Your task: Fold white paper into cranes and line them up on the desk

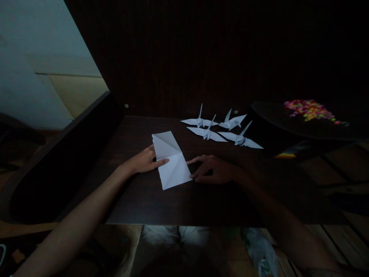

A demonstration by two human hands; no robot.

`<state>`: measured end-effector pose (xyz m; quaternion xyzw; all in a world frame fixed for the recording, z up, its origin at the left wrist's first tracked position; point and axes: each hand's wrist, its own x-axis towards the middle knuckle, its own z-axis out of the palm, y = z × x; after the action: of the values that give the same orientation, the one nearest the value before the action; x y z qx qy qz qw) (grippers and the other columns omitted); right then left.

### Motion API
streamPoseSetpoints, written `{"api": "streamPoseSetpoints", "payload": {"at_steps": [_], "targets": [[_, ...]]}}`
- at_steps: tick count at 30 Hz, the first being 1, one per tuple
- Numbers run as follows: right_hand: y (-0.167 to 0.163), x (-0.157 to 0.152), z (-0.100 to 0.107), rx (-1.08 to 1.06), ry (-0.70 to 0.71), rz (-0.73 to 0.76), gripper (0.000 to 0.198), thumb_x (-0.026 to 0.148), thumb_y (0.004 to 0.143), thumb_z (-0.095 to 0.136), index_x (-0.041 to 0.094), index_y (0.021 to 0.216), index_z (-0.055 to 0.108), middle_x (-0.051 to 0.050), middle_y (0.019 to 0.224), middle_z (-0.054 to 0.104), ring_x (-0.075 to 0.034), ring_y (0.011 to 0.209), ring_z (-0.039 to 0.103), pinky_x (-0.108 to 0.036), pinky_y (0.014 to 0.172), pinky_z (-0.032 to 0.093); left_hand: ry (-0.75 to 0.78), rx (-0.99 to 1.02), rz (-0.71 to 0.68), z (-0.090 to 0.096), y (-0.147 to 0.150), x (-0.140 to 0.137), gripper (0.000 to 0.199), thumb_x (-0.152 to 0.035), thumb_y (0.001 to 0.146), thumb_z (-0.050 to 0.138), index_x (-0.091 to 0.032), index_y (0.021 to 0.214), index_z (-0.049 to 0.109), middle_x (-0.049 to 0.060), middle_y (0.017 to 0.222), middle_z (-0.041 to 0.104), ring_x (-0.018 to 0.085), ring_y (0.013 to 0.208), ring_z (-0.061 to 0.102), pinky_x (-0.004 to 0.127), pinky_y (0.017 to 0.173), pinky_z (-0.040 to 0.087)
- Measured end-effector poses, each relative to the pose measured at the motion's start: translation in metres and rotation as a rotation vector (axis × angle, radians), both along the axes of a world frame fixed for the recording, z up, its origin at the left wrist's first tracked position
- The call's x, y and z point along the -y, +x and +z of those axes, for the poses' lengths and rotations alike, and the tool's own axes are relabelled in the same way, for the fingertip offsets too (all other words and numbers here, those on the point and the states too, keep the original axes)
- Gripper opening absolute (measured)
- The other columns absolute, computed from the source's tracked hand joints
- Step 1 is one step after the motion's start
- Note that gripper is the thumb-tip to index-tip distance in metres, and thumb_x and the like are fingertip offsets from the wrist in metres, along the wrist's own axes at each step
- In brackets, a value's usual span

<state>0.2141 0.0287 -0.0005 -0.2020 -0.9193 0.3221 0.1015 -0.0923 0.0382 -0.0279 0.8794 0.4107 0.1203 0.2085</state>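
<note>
A white sheet of paper [174, 169], folded into a rectangle and marked with diagonal creases, lies at a slant on the dark desk. My left hand [147, 158] grips its left edge, thumb on top and the other fingers partly hidden beneath. At the right edge is my right hand [211, 169], fingers apart, with fingertips at the fold and the lower right corner. Beyond the paper stand several white origami cranes [208, 133] with spread wings.
A dark wooden desk [138, 207] ends at a front edge above my lap. Its back panel [173, 57] rises behind the cranes, and a raised side panel [57, 161] bounds the left. Small pink, red and yellow pieces [311, 109] lie on a dark surface at right.
</note>
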Motion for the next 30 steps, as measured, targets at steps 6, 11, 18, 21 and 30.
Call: {"api": "streamPoseSetpoints", "payload": {"at_steps": [6,11,18,21,30], "targets": [[-0.011,-0.002,-0.024,-0.043,0.175,-0.246,0.025,0.031,0.092,0.056,0.024,0.112,0.069,-0.006,0.120,0.067,-0.023,0.117,0.058,-0.042,0.097,0.045,0.026,-0.020,-0.018,0.000,0.002,0.001,0.050,-0.052,0.095,0.041,-0.015,0.123,0.059,0.011,0.126,0.061,0.025,0.118,0.054,0.037,0.107,0.037],[-0.020,0.001,-0.032,0.068,0.377,-0.281,0.035,0.028,0.094,0.050,0.022,0.128,0.058,-0.007,0.133,0.058,-0.028,0.127,0.047,-0.051,0.097,0.042,0.078,-0.002,-0.030,0.005,0.004,0.004,0.046,-0.049,0.095,0.043,-0.016,0.120,0.062,0.011,0.128,0.059,0.025,0.120,0.052,0.037,0.109,0.035],[-0.025,0.005,-0.028,0.122,0.479,-0.259,0.040,0.029,0.094,0.047,0.018,0.132,0.054,-0.010,0.137,0.054,-0.032,0.122,0.046,-0.052,0.093,0.043,-0.009,0.060,-0.025,0.009,0.008,0.007,0.043,-0.050,0.091,0.051,-0.017,0.116,0.064,0.010,0.128,0.059,0.025,0.116,0.056,0.035,0.104,0.040],[-0.026,0.009,-0.028,0.138,0.495,-0.255,0.048,0.040,0.092,0.050,0.017,0.134,0.051,-0.012,0.140,0.051,-0.034,0.120,0.045,-0.053,0.091,0.042,-0.044,0.085,-0.020,0.009,0.010,0.009,0.045,-0.050,0.086,0.059,-0.018,0.117,0.063,0.010,0.124,0.062,0.025,0.113,0.058,0.035,0.101,0.042],[-0.026,0.013,-0.032,0.171,0.480,-0.274,0.063,0.054,0.089,0.050,0.017,0.140,0.044,-0.011,0.147,0.042,-0.037,0.126,0.039,-0.055,0.096,0.038,-0.052,0.108,-0.017,0.014,0.019,0.018,0.064,-0.052,0.075,0.068,-0.013,0.124,0.055,0.013,0.120,0.062,0.029,0.111,0.058,0.037,0.099,0.044]]}}
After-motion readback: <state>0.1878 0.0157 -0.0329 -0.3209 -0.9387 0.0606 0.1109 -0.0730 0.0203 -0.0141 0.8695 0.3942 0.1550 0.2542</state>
